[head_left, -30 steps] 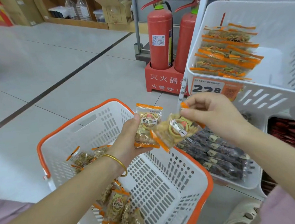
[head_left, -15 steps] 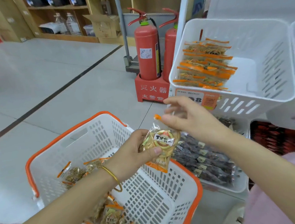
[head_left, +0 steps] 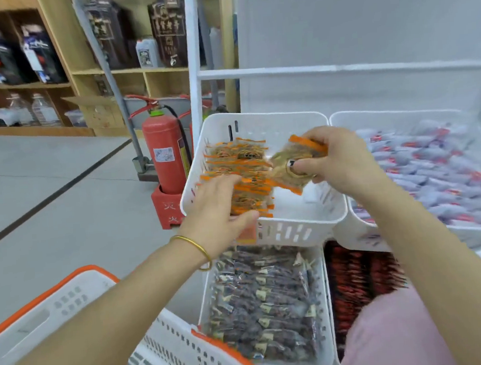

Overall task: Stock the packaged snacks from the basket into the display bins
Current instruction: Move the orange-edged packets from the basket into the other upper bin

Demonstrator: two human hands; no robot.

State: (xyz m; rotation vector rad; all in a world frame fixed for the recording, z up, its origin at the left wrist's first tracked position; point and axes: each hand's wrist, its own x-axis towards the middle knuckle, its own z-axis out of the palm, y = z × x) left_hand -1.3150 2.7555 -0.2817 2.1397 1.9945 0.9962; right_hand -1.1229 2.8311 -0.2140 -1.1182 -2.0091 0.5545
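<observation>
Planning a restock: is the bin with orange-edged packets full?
Partly full: the orange-edged packets stack along the left side of the bin; its right floor shows bare.

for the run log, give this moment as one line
step: stocking | right hand: pinches snack packet above white bin | left hand: touches packet row in bin
</observation>
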